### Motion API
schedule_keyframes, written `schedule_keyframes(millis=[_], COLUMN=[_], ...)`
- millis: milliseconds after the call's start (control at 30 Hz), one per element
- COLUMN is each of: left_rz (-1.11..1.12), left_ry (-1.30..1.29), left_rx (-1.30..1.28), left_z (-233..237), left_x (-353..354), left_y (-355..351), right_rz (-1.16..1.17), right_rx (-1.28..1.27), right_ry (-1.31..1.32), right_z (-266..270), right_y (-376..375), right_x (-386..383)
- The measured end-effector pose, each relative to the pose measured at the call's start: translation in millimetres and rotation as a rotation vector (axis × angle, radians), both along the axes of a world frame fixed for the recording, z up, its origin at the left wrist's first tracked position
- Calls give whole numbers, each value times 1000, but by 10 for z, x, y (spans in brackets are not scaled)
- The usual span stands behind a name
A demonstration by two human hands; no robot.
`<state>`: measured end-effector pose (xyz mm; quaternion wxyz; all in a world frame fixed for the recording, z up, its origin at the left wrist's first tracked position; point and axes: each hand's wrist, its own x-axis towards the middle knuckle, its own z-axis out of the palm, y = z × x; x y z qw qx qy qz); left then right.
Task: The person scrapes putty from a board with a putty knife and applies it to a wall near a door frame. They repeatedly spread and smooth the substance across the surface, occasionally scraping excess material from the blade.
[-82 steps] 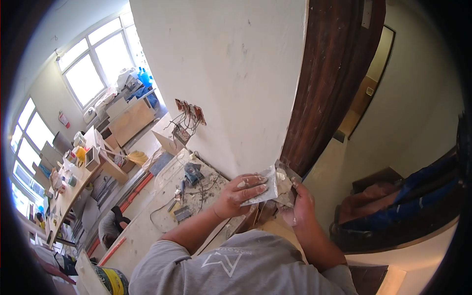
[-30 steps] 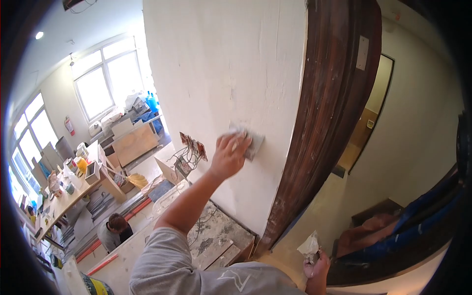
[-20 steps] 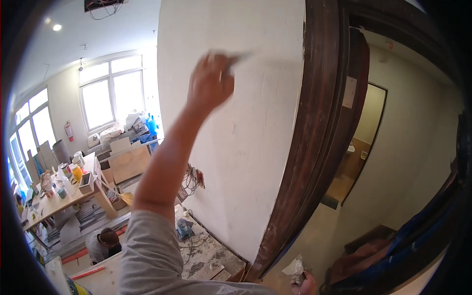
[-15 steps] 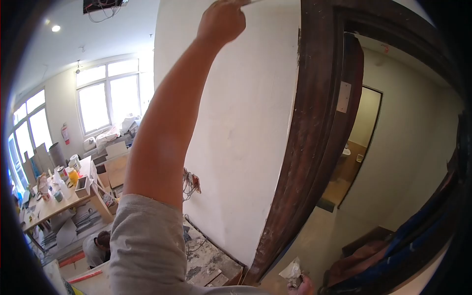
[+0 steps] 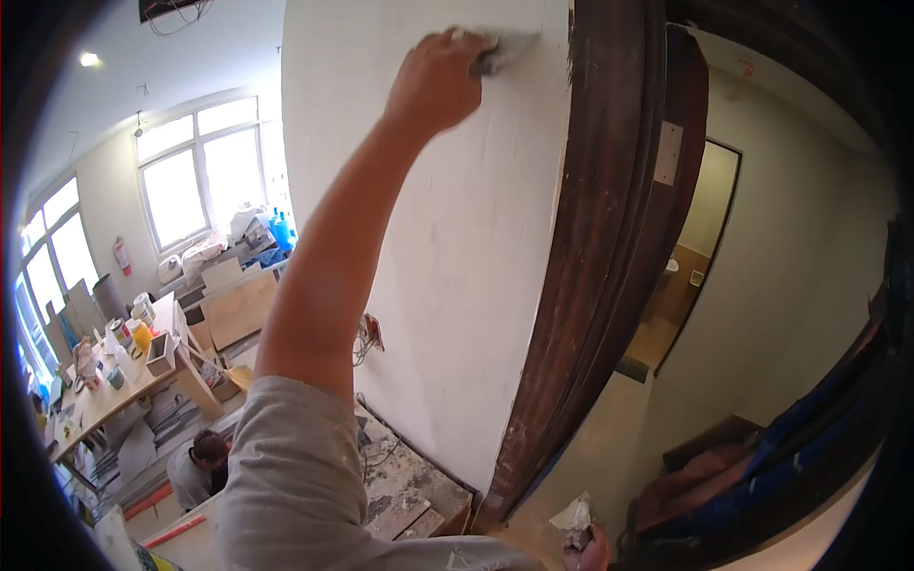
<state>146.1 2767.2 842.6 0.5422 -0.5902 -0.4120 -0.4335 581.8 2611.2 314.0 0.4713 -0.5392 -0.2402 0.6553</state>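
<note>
My left hand (image 5: 438, 84) is raised on a stretched arm against the upper part of the white wall (image 5: 447, 247). Its fingers are closed on a flat scraper (image 5: 514, 49), whose motion-blurred blade lies near the wall surface, left of the dark door frame. Low at the bottom edge, my right hand (image 5: 595, 554) is closed round a tool bearing a lump of whitish paste (image 5: 574, 515); the tool itself is mostly hidden.
Dark wooden door frame (image 5: 595, 228) on the right, with a room beyond. Wires hang from a wall box (image 5: 372, 333). Dusty boards (image 5: 405, 476) lie below. A person (image 5: 198, 468) crouches at lower left, near a cluttered table (image 5: 124, 395).
My left hand and the scraper now sit lower in the view, with more of the blade showing. The view has shifted slightly. The crouching person's head shows more fully.
</note>
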Motion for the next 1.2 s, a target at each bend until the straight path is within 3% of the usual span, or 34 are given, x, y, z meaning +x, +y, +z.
schedule_keyframes(millis=[33,133,233,300,533,633,767,833,933,967,1067,1167,1200], left_rz=[-12,-24,-54,-51,-83,-58,-148,-205,-91,-17,-11,13,19], left_ry=[15,-64,-102,-105,-122,-118,-174,-170,-59,-1,-34,-4,-45], left_rx=[-5,-162,-249,-298,-427,-467,-540,-572,-326,-214,89,290,280], left_z=[-262,-996,-1637,-2067,-3537,-4070,-4472,-4218,-3153,-2642,-1117,154,466], left_x=[-21,-8,25,20,67,120,150,94,-108,-144,-101,-89,-62], left_y=[-26,-178,-295,-322,-376,-443,-709,-860,-840,-815,-663,-356,-276], right_rz=[30,-147,-24,-24,-46,29,-42,30,406,444,327,309,244], right_rx=[43,-152,-123,-89,-88,-84,-112,0,633,540,710,509,368], right_ry=[-34,176,132,292,350,396,332,399,-946,-765,-674,-502,-311], right_z=[-56,-79,-324,-538,-361,-166,-592,-595,-117,338,51,131,108], right_y=[25,118,179,302,303,292,423,459,160,30,35,44,64], right_x=[13,-43,115,165,26,-110,22,-34,8,-94,-3,-94,-93])
